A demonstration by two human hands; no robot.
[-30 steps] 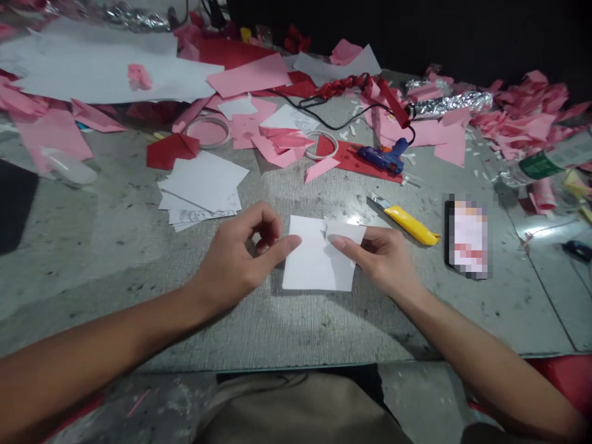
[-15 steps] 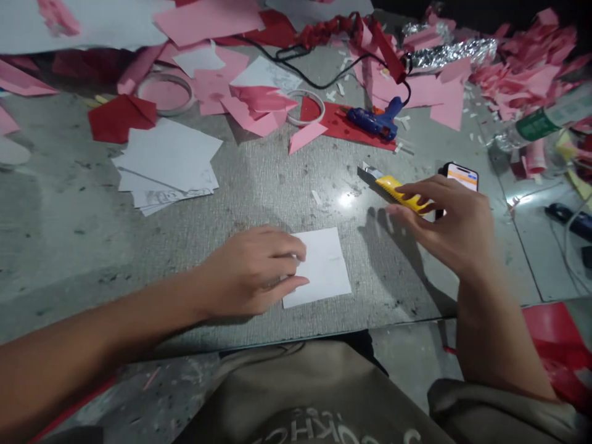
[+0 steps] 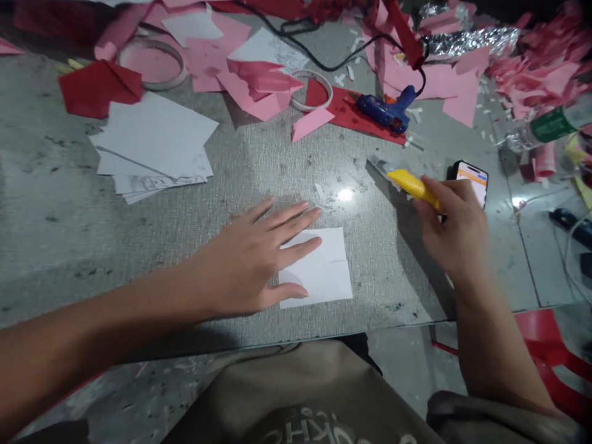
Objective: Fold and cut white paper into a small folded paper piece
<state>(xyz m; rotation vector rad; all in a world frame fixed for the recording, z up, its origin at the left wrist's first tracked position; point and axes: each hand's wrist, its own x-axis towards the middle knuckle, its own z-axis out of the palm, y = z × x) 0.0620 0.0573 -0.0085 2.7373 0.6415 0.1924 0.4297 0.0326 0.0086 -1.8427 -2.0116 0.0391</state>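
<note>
A small white sheet of paper [image 3: 326, 274] lies near the table's front edge. My left hand [image 3: 259, 256] is spread over its left side, fingers stretched apart, the thumb and a finger on the sheet. To the right, my right hand [image 3: 456, 225] is closed around the rear of a yellow box cutter [image 3: 409, 185]. The cutter's blade points left and away from me, over the table. A phone [image 3: 474, 182] with a lit screen lies just behind my right hand, partly hidden by it.
Stacked white sheets [image 3: 157, 139] lie at the back left. A blue glue gun [image 3: 383, 114] rests on red paper at the back, beside a tape roll [image 3: 312, 92] and pink scraps [image 3: 259, 89]. On the right are a plastic bottle [image 3: 550, 126] and crumpled pink paper [image 3: 531, 74].
My left hand has opened from a curled shape and spread over the sheet. My right hand has tightened around the box cutter's rear end. The view has shifted slightly.
</note>
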